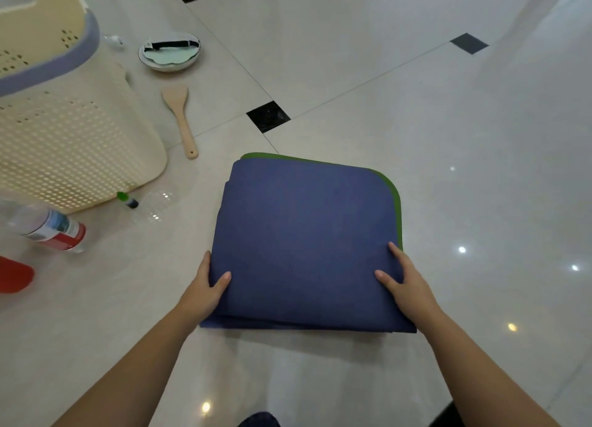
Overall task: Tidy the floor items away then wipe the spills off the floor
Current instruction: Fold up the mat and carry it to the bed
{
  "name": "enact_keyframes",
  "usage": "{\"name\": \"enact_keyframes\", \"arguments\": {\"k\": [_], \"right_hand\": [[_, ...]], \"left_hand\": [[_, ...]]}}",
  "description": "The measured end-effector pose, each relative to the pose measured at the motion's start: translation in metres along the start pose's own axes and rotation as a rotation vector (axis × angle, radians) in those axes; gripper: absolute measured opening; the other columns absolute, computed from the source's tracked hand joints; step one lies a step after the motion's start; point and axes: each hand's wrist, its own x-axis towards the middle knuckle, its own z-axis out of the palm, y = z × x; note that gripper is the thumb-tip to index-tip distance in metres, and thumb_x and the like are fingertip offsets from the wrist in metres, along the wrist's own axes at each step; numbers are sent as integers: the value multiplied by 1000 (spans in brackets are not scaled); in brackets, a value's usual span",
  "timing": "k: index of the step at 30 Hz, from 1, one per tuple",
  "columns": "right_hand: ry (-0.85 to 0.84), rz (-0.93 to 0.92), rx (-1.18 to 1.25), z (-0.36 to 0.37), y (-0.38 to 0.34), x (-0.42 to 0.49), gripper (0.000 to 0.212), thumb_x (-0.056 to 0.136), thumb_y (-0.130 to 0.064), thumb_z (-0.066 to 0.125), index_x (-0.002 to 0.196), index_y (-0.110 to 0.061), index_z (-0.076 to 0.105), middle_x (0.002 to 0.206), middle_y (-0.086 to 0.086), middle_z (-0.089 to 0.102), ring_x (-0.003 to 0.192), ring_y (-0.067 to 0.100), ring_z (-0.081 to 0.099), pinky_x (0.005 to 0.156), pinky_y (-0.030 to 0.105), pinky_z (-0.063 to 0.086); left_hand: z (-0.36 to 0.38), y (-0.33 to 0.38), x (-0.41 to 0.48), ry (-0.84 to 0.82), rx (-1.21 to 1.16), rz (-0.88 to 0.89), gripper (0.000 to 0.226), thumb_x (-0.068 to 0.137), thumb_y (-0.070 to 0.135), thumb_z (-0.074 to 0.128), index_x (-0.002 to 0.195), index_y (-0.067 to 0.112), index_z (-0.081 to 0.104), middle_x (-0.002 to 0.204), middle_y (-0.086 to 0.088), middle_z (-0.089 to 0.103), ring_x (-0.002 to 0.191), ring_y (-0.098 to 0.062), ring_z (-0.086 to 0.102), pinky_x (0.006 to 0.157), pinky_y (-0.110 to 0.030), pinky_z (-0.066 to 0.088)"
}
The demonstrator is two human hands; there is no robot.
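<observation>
Now, far left: a clear bottle [48,226] lies on its side on the floor [448,122], with a red thing [14,274] cut off by the frame just nearer.
Basket: the cream laundry basket [80,138] stands behind that bottle, its rim high up at the left edge. It looks like the place for all this.
Strays: a small green-capped item [127,199] lies at the basket's foot, with a wet patch [157,207] glinting just beside it. Farther back there's a wooden spatula [181,116], then a bowl [169,55].
Left hand: the left hand [205,285] grasps the mat's left edge, thumb on top and fingers tucked out of sight beneath.
Mat: the folded blue mat [304,241] rests on the floor dead ahead of the person. It's roughly square, with green peeping out along the far and right edges and loose layers showing at the near edge.
Right hand: the right hand [405,282] clasps the right edge near the corner, thumb and forefinger on top, the rest hidden.
Way to go: the basket lies up and to the left of the mat, on the left hand's side, so I'd expect a lift and a swing leftwards. The layers may well slip apart.
</observation>
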Motion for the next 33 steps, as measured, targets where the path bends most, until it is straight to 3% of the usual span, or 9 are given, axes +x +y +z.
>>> {"name": "enact_keyframes", "arguments": {"k": [4,7,12,18,22,25,27,30,33], "right_hand": [[-68,37,65,7,10,5,69,94,-25,49,147,-37,5,150,-4,31,133,23,38,104,29,31],[-80,52,93,7,15,7,72,94,-28,48,145,-40,-1,153,-6,26,134,23,37,106,31,31],[-129,37,169,6,18,4,74,94,-32,48,144,-43,-5,155,-11,17,136,19,32,110,35,31],[-145,23,96,9,31,-34,74,93,-32,48,144,-42,-5,153,-9,21,136,22,34,108,34,30],[-98,-21,73,15,38,-55,74,92,-25,51,147,-34,1,136,-21,24,136,18,33,102,25,28],[8,-72,50,14,31,-48,76,88,-27,59,148,-28,14,143,-9,33,132,17,37,102,27,30],[70,-101,10,10,21,-37,77,84,-31,63,147,-26,19,144,2,36,132,19,37,105,32,32],[120,-190,-20,5,0,-25,77,82,-30,67,146,-22,25,143,1,37,132,18,36,103,28,32],[172,-340,-128,8,-21,-21,73,82,-28,67,143,-21,29,138,1,39,127,15,38,99,22,31]], "left_hand": [[-2,-2,12,-76,-62,-68,77,94,25,51,149,28,-2,154,3,24,139,-22,30,114,-36,27],[-3,-5,18,-50,-93,-152,81,91,30,56,147,37,-2,153,-2,28,136,-27,35,114,-42,30],[-9,2,5,-142,-117,-77,66,96,20,48,148,33,10,141,12,36,123,-13,40,108,-32,33],[-13,-23,-36,-165,-50,-110,63,95,18,50,147,30,17,143,6,40,119,-15,44,108,-35,36],[-17,-34,-48,-204,-51,-192,60,94,16,52,145,27,22,141,2,44,120,-20,48,104,-36,40],[-17,-18,-38,-81,45,-209,66,85,18,57,143,17,26,140,-8,47,115,-25,52,101,-38,41],[-15,0,-30,65,142,-89,80,81,29,64,147,18,19,143,-11,41,125,-30,47,105,-42,40],[-2,27,-28,150,199,189,90,78,48,65,148,31,10,149,-8,28,136,-26,33,111,-43,34],[20,37,-25,197,553,345,85,81,66,40,147,35,-4,158,-9,4,146,-27,7,118,-45,16]]}}
